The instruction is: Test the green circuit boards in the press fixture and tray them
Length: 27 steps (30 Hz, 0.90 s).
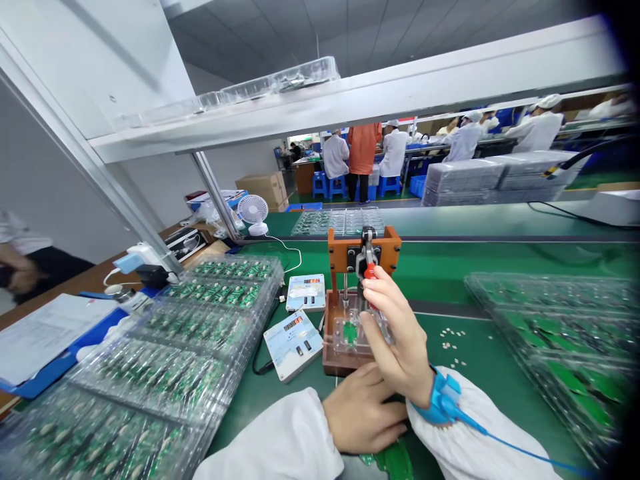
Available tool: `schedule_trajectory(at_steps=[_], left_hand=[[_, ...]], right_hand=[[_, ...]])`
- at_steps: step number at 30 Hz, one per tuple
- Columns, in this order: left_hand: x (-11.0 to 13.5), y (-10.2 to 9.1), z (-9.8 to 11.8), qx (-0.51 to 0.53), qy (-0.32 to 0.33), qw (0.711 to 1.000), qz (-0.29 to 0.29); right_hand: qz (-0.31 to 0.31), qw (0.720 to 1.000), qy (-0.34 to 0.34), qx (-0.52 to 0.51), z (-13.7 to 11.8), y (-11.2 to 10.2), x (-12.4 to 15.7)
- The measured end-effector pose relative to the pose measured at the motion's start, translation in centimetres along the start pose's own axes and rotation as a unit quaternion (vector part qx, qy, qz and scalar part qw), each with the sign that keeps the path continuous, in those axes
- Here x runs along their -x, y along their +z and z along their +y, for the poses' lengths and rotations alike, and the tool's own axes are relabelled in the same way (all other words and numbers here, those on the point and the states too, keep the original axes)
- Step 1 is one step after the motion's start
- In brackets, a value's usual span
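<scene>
Head view: display box [293,353] digits blurred; red handle [370,271] points down, long axis near-upright, right hand [403,340] fingers around it; left hand [363,408] grip unclear.

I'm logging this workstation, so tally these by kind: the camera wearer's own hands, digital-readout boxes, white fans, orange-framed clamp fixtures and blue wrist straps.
Wearer's hands: 2
Digital-readout boxes: 2
White fan: 1
Orange-framed clamp fixture: 1
Blue wrist strap: 1
Total: 7
</scene>
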<state>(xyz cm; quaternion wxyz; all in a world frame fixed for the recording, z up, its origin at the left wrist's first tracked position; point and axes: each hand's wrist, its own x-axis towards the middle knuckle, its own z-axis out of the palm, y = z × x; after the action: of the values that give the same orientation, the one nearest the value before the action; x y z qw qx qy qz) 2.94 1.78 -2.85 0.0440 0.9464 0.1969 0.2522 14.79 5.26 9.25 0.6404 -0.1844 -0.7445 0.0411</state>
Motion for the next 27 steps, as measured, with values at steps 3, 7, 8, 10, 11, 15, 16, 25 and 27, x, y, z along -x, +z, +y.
schedule_trajectory(at_steps=[3, 7, 8, 10, 11, 15, 16, 25, 27], left_hand=[[-0.4, -2.0, 0.5, 0.15, -0.065, 0.986, 0.009], [-0.1, -8.0, -0.2, 0.357, -0.164, 0.918, 0.045], [0.2, -9.7, -0.9, 0.351, -0.191, 0.914, 0.071], [1.2, -12.5, -3.0, 0.264, -0.261, 0.919, 0.13], [1.7, -13.6, -4.3, 0.202, -0.298, 0.923, 0.138], [3.1, -15.1, -9.3, 0.002, -0.432, 0.897, -0.097], [3.2, -15.0, -10.1, -0.024, -0.455, 0.872, -0.178], [2.2, -14.1, -12.6, -0.063, -0.469, 0.798, -0.373], [2.2, -14.0, -12.7, -0.06, -0.467, 0.797, -0.377]], right_hand=[[-0.002, 1.0, 0.003, 0.002, 0.1, -0.3, -0.1], [0.0, 1.0, 0.02, -0.013, -0.2, -0.4, -0.1], [0.0, 1.0, 0.024, -0.016, -0.3, -0.4, -0.1], [0.002, 0.999, 0.033, -0.02, -0.4, -0.3, -0.1], [0.002, 0.999, 0.034, -0.023, -0.4, -0.2, -0.1], [-0.004, 0.999, 0.024, -0.028, -0.4, -0.2, -0.2], [-0.006, 0.999, 0.021, -0.028, -0.4, -0.2, -0.3], [-0.009, 0.999, 0.023, -0.025, -0.4, -0.5, -0.3], [-0.007, 0.999, 0.022, -0.026, -0.4, -0.4, -0.4]])
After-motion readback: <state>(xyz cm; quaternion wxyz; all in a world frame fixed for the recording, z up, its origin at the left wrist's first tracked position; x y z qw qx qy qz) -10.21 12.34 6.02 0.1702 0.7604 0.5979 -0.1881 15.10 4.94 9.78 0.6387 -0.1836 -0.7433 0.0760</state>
